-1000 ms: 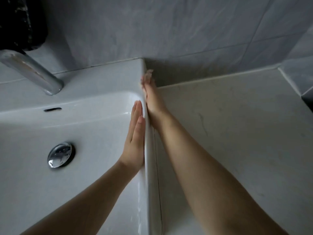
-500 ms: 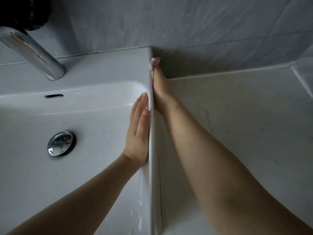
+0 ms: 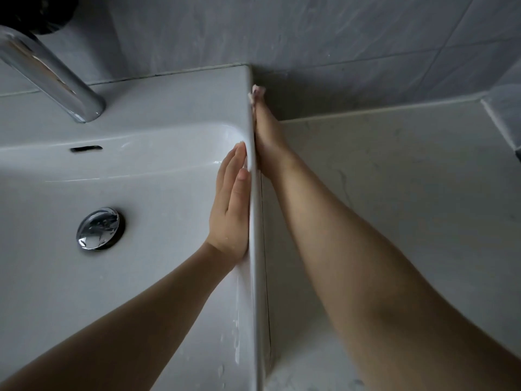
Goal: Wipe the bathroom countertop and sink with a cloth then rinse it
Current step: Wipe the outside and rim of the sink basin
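The white sink (image 3: 169, 97) fills the left half of the head view. My left hand (image 3: 229, 201) lies flat with fingers together against the inside of the sink's right wall, holding nothing. My right hand (image 3: 267, 136) reaches along the outer side of that wall, down toward the pale countertop (image 3: 408, 193). A small pale bit of cloth (image 3: 256, 93) shows at its fingertips near the back corner. Most of the cloth and the fingers are hidden behind the sink rim.
A chrome faucet (image 3: 53, 77) juts over the basin at the upper left. A chrome drain plug (image 3: 98, 228) sits in the basin floor, with an overflow slot (image 3: 86, 149) above it. Grey wall tiles (image 3: 310, 32) rise behind. Water drops cling to the inner wall.
My right hand with the cloth has stayed pressed along the sink's outer wall near the back corner. My left hand keeps its place on the inner wall. The view has shifted slightly.
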`<state>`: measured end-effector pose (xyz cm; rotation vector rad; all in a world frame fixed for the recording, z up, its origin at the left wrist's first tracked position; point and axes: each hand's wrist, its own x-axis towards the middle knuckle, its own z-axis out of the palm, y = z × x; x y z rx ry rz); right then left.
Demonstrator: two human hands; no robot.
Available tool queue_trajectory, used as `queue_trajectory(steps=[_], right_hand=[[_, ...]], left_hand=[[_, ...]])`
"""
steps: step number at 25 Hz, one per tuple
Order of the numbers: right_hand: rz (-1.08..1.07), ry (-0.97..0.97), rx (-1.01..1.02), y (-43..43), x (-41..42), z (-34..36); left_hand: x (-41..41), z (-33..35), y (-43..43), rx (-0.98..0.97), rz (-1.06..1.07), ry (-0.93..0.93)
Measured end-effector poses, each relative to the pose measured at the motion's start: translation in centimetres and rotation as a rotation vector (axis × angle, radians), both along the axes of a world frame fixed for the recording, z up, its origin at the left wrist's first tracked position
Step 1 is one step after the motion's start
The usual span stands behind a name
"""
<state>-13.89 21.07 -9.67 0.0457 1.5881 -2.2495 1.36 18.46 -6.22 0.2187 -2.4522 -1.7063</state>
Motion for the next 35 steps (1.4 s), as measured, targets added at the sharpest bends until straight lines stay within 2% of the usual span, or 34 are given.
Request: queue_trajectory(steps=[3, 7, 9, 11, 13, 15, 19, 21, 24, 26, 28, 30, 31, 33, 35], right_hand=[[0.018, 0.051, 0.066, 2.0, 1.0, -0.5], [0.072, -0.014, -0.008, 3.7, 10.7, -0.3], [0.006, 0.107, -0.065, 4.5, 15.6, -0.3], [0.024, 0.087, -0.089, 4.5, 15.3, 0.3], [0.028, -0.019, -0.012, 3.9, 12.1, 1.2], [0.004, 0.044, 0.024, 4.5, 11.4, 2.5], [-0.048, 0.036, -0.045, 5.2, 19.0, 3.1], [-0.027, 0.112, -0.049, 5.1, 19.2, 4.0], [0.093, 0.035, -0.174, 4.6, 14.1, 4.3], [0.073, 0.035, -0.203, 3.6, 12.5, 4.9], [-0.022, 0.06, -0.194, 4.1, 13.5, 5.6], [0.007, 0.006, -0.244, 5.1, 17.0, 5.6], [0.004, -0.026, -0.204, 5.3, 19.2, 5.9], [-0.028, 0.049, -0.116, 5.7, 22.4, 5.2], [-0.023, 0.019, -0.028, 5.4, 20.3, 4.4]], left_hand=[[0.0, 0.0, -0.1, -0.011, -0.02, -0.001], [0.0, -0.1, 0.1, 0.011, 0.014, -0.016], [0.1, 0.0, 0.3, 0.041, 0.032, -0.026], [0.9, 0.0, 0.1, 0.065, 0.043, -0.024], [2.4, -0.3, -0.2, 0.031, 0.015, -0.01], [3.3, -0.6, -0.3, 0.007, -0.023, -0.003], [3.2, -0.9, -0.7, 0.031, -0.02, -0.048], [3.3, -0.4, -0.5, 0.047, -0.036, -0.067], [3.7, 1.2, -0.7, 0.203, -0.102, -0.14], [4.2, 2.0, -1.3, 0.322, -0.199, -0.236], [4.9, 1.9, -2.0, 0.348, -0.275, -0.258], [5.2, 1.5, -2.3, 0.354, -0.269, -0.274], [5.2, 1.4, -2.2, 0.346, -0.258, -0.29], [5.1, 1.3, -2.1, 0.323, -0.242, -0.31], [5.2, 1.6, -1.8, 0.317, -0.223, -0.301]])
